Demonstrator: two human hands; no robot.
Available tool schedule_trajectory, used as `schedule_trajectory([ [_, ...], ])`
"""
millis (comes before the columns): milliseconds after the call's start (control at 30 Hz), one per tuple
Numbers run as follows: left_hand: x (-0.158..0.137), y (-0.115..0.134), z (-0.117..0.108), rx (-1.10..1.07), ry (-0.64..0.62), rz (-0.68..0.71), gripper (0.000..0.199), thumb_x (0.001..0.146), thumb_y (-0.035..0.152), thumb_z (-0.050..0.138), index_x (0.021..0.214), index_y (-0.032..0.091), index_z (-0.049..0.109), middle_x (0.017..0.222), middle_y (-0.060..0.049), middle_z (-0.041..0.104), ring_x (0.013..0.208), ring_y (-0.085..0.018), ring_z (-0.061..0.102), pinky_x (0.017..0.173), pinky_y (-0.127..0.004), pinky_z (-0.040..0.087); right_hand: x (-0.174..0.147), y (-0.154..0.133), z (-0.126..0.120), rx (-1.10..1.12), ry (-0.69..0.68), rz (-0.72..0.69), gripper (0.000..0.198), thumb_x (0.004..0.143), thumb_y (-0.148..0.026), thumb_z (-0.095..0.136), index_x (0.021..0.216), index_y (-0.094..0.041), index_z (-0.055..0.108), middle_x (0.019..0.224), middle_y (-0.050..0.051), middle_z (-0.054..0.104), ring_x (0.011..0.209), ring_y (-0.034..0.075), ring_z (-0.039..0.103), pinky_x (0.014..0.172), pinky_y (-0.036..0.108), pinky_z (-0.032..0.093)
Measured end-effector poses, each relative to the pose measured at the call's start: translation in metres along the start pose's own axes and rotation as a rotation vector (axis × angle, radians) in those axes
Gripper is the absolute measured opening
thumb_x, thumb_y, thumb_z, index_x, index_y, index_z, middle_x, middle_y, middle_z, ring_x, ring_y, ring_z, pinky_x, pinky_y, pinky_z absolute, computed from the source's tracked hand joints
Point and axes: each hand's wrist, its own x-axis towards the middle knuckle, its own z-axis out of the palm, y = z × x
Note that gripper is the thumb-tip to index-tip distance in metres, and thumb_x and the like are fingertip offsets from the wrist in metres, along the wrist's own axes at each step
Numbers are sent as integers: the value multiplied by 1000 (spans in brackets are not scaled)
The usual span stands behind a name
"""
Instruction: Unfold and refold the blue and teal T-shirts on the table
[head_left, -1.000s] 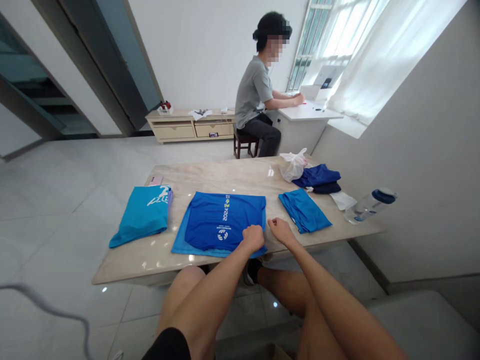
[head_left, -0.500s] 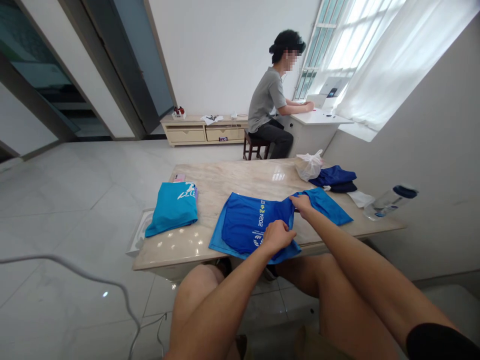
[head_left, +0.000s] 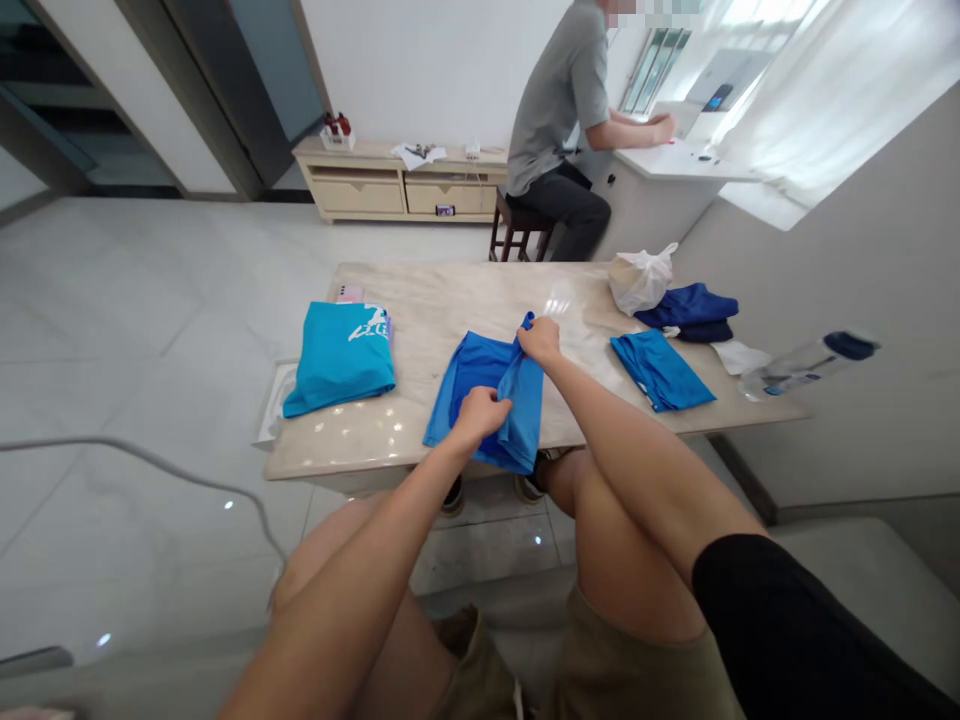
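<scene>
Blue cloth (head_left: 478, 358) turned from the right

Its right side had just swung leftward into a flap (head_left: 523, 415), the fold seemingly partway done. The right hand (head_left: 540, 340) pinched the flap's far corner, the left hand (head_left: 478, 412) its edge. The cloth lay along the table's (head_left: 427, 295) near side, flap facing left, long axis apparently front-to-back.

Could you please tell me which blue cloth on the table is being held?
The middle cloth, gripped by the left hand and right hand; the left bundle, right bundle and dark blue clothes lie untouched.
</scene>
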Motion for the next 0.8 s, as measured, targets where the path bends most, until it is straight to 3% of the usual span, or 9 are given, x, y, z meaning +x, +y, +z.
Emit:
schedule_trajectory([
  [100,9,-17,-22,41,57,-52,16,89,26,65,79,17,73,71,-4,71,68,-18,69,60,-24,45,-4,-19,20,11,-71,-55,16,95,-19,67,100,-11,80,107,18,82,115,29,77,102,31,59],
  [233,22,-43,-64,181,113,-147,16,88,27,65,79,17,72,70,-6,72,71,-23,71,63,-27,49,-12,-34,37,92,-241,-98,27,105,-31,61,94,-13,79,90,11,82,90,20,82,84,22,63],
  [400,32,-67,-104,443,137,-198,21,89,37,70,81,18,73,90,-15,80,100,-34,77,81,-32,53,-10,-6,22,104,-348,-35,20,101,-18,61,92,-10,77,80,9,80,68,15,78,69,20,64],
  [533,33,-68,-98,571,86,-201,40,91,57,72,92,17,76,107,-19,82,111,-37,77,87,-35,55,-11,36,-4,-1,-405,44,8,90,-8,69,89,-8,76,68,8,76,58,17,74,63,23,64],
  [667,34,-64,-80,631,44,-218,38,80,49,84,101,18,78,119,-21,81,121,-39,75,91,-35,56,-12,58,-15,-135,-475,92,9,90,-8,69,84,-7,75,60,9,72,53,17,72,58,24,64],
  [733,36,-62,-78,633,-4,-254,31,73,40,89,94,19,79,108,-18,83,114,-37,77,88,-34,57,-13,62,-15,-191,-500,95,13,92,-10,69,80,-7,74,60,9,71,52,17,71,58,24,63],
  [800,38,-61,-82,615,-74,-309,27,65,34,92,82,19,78,86,-13,82,95,-34,80,80,-32,58,-14,65,-13,-229,-527,86,17,93,-13,70,77,-8,74,61,9,72,53,16,71,58,22,62],
])
